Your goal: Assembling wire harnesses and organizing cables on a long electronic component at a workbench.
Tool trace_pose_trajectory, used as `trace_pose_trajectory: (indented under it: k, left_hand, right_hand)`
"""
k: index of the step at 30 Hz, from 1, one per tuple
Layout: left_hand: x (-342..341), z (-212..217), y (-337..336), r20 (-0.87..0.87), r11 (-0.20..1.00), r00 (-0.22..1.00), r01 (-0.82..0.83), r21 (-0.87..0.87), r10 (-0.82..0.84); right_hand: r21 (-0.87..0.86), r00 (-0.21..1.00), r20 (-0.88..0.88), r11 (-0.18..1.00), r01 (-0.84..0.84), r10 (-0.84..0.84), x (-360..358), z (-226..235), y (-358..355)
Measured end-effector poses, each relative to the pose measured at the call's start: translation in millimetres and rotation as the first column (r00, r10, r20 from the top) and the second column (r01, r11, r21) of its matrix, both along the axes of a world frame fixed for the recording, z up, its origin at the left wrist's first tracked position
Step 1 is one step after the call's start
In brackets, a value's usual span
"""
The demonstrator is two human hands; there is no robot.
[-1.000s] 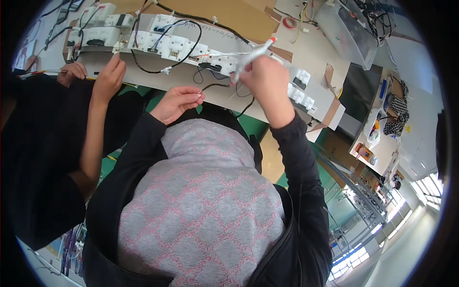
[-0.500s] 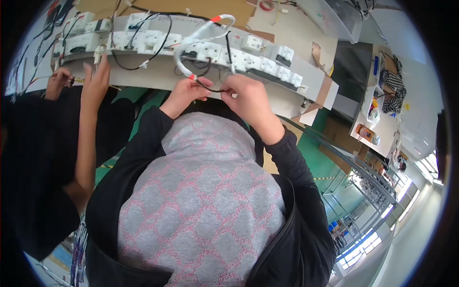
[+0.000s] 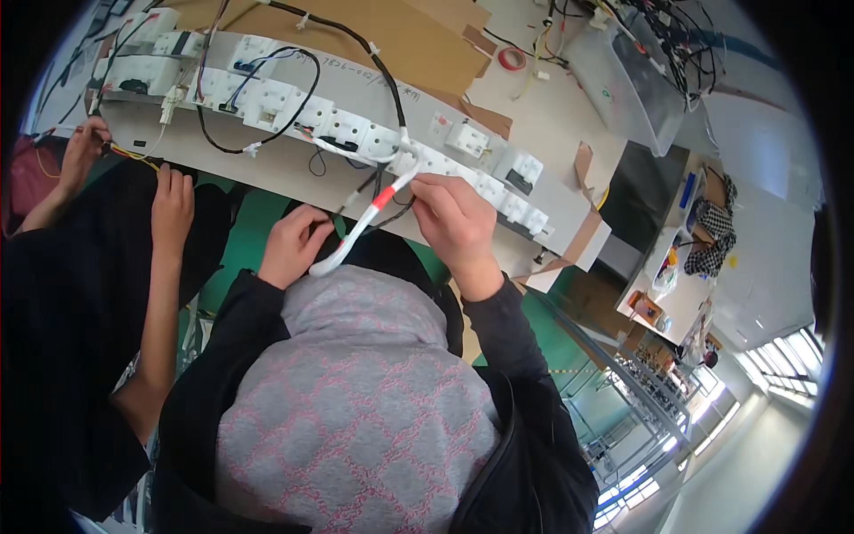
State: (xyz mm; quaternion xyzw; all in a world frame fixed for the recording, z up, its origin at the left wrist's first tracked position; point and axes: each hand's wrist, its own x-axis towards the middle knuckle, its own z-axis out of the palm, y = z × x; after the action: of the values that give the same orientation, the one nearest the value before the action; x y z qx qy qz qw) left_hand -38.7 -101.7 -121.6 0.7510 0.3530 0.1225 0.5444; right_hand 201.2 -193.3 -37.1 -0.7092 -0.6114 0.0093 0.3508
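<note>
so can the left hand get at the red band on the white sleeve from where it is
Probably yes. The left hand already grips the lower end of the white sleeve, and the red band sits a short way up it with nothing covering it. The right hand holds the sleeve's upper end, just beyond the band.

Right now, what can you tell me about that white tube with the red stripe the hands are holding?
The white tube looks like a soft, bendy sleeve, probably plastic, with one red band near its upper end. It slants from the left hand, which grips its lower end, up to the right hand, which pinches the top. Thin dark wires run beside it and seem to come out of its upper end. It hangs in the air just in front of the grey board of white connector blocks.
</note>
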Motion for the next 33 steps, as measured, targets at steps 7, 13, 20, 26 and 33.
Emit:
trace_pose_trajectory:
  k: [7,13,20,26,33]
  left_hand:
    - [-89.3,-81.0,-10.6,-0.209,0.999,0.978,-0.008,-0.045,-0.001]
    - [-157.9,-144.8,-27.8,-0.355,0.999,0.934,-0.034,0.015,0.037]
    - [-162.8,-149.5,-50.8,-0.374,0.960,0.901,-0.132,0.249,0.221]
    - [-159.3,-124.9,-53.6,-0.227,0.917,0.929,-0.205,0.343,0.293]
    - [-103.6,28.6,-16.9,0.242,0.869,0.898,-0.424,0.255,0.367]
  right_hand:
    - [-0.102,0.954,0.151,0.964,-0.244,0.258,21.0,-1.2,8.7]
    - [-0.148,0.909,0.158,0.920,-0.364,0.385,31.9,1.4,11.2]
    - [-0.139,0.878,0.154,0.889,-0.436,0.454,40.0,1.1,9.8]
    - [-0.141,0.949,-0.149,0.944,-0.297,0.277,34.1,-5.7,12.0]
    - [-0.358,0.990,-0.138,0.932,-0.062,0.013,35.7,25.8,34.9]
